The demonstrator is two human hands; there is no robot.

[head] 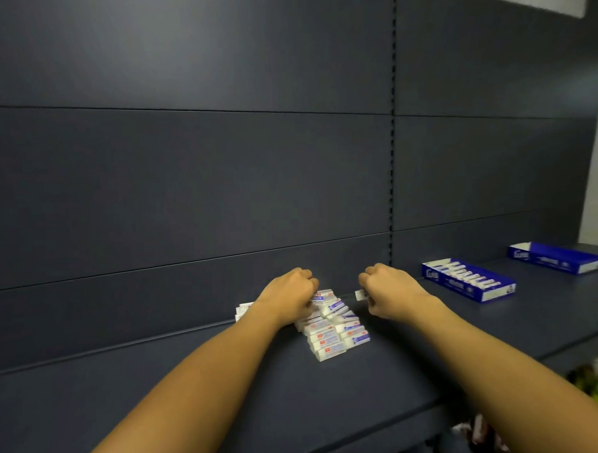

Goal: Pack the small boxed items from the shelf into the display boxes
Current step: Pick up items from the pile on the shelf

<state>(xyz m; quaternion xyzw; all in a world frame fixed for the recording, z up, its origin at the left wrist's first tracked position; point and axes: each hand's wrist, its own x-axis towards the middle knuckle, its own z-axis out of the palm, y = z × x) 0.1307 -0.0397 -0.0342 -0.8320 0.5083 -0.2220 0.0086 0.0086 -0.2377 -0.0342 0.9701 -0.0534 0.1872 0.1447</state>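
Head view: I'm at the picking-up step. My left hand [291, 297] curls down onto the pile of small boxes [332, 324] on the shelf [195, 385], and my right hand [387, 291] pinches one small box [360, 294] just beside the pile. Next I'd say it goes right, into the part-filled display box [468, 280]; the far display box [556, 258] looks empty.
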